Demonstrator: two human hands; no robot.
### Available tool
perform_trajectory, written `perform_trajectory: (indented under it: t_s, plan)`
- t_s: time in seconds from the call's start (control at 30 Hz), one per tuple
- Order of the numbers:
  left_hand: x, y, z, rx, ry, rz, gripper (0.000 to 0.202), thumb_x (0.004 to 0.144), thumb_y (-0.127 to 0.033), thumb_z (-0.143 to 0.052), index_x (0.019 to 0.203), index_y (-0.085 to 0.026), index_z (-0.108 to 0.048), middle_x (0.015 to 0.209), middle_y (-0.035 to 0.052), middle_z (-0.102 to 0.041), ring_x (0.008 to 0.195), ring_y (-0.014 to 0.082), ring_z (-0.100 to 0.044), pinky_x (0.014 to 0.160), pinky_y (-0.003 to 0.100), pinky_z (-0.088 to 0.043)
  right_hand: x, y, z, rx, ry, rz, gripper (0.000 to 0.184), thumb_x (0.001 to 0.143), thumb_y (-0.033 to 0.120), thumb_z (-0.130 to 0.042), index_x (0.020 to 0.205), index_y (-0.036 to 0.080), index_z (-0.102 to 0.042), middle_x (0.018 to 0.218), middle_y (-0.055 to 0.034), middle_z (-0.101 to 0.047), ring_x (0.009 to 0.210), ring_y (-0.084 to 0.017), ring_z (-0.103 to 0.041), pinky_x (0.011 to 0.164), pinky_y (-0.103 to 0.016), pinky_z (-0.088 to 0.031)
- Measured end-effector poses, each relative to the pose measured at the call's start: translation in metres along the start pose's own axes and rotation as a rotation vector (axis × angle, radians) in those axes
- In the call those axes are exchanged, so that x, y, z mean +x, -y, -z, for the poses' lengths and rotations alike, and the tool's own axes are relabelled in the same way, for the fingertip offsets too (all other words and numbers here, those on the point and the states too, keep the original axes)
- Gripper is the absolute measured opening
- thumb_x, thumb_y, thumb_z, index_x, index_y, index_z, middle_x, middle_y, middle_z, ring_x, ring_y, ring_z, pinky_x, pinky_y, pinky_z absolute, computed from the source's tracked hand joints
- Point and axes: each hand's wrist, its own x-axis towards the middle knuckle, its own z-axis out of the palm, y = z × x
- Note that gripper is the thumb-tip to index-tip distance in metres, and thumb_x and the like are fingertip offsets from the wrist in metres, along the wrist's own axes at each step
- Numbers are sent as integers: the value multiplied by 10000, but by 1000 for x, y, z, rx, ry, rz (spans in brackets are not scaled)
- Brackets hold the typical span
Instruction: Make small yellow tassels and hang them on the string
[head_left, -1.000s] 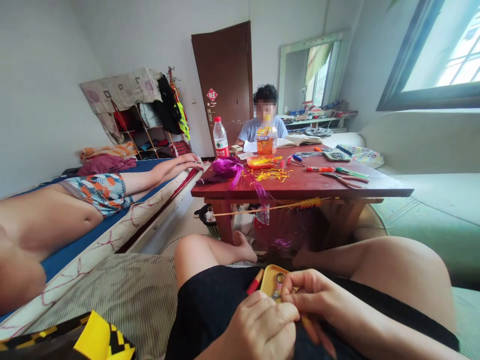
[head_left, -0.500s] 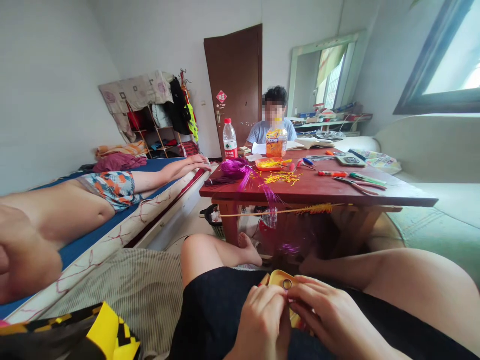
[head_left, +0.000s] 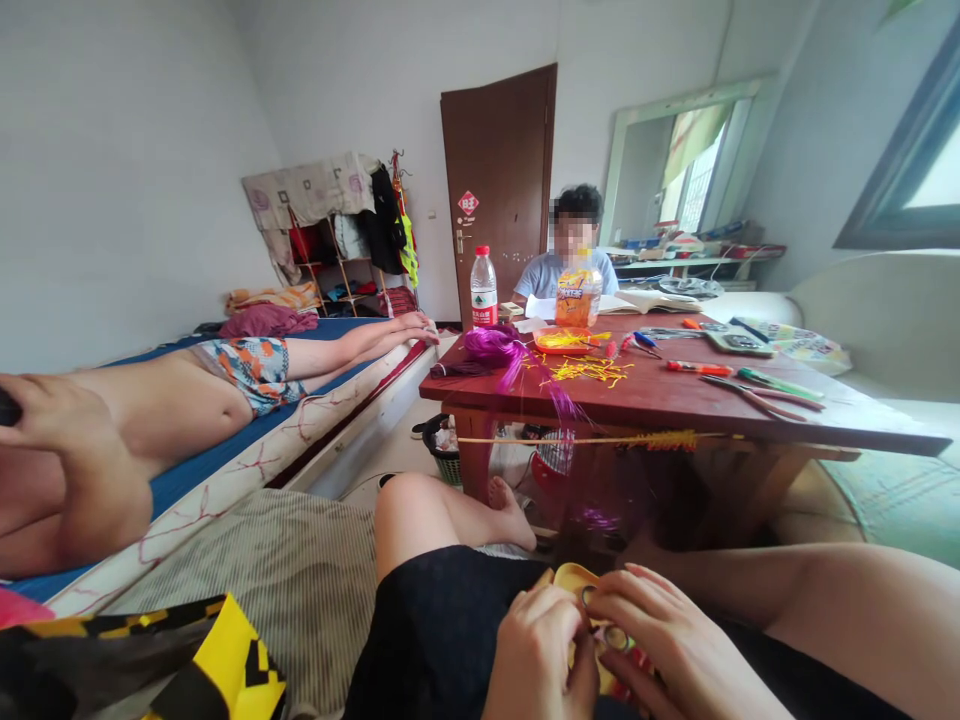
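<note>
In my lap lies a yellow plastic container (head_left: 573, 576), with both my hands bent over it. Small round pieces with dark rims show between the fingers, one round piece (head_left: 616, 638) near my right fingertips. My left hand (head_left: 534, 640) is closed, thumb and fingers pinched together at the container's near side. My right hand (head_left: 664, 625) is curled from the other side, its fingertips close to those of the left. What the fingers pinch is too small and too covered to name. Red and yellow bits show under the right hand.
Ahead stands a red table (head_left: 495, 390) with purple strands (head_left: 499, 350), yellow stems (head_left: 585, 372), pliers (head_left: 757, 395), a water bottle (head_left: 484, 290) and a juice bottle (head_left: 576, 295). A person (head_left: 536, 275) sits behind it. Another person (head_left: 180, 400) lies on the bed at left.
The whole view has shifted, so the room appears farther right and lower. My fingers have moved apart slightly over the container, showing a second round piece.
</note>
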Motion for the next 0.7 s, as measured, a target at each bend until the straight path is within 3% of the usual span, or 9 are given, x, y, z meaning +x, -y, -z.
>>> perform_trajectory:
  t_s: [0.1,0.27,0.4,0.7]
  plan:
    - [0,-1,1,-62,29,29,154,634,-33,-485,615,-185,-468,665,19,-608,618,151,-573,555,223,-427,-3,-2,-3,-75,-84,49,192,768,106,-514,889,238,-584,875,-12,-668,801,-187,-640,818,-356,-474]
    - [3,-4,5,-165,32,52,142,668,-50,-470,603,-177,-478,654,31,-609,609,152,-574,551,223,-437,-4,0,-2,-31,-28,28,190,830,91,-433,788,228,-556,741,13,-641,706,-148,-620,801,-323,-437]
    - [4,-5,7,-206,52,77,145,667,-47,-465,594,-171,-489,660,43,-613,608,155,-571,563,231,-437,-3,2,-2,-13,-62,43,186,830,94,-440,764,224,-555,707,16,-627,672,-138,-601,761,-289,-436]
    - [11,-11,12,-569,301,516,106,708,-165,-535,652,-129,-618,583,6,-571,524,119,-495,499,211,-374,-14,2,-7,-7,-180,151,196,789,61,-478,834,206,-603,744,-16,-653,706,-149,-594,830,-309,-423]
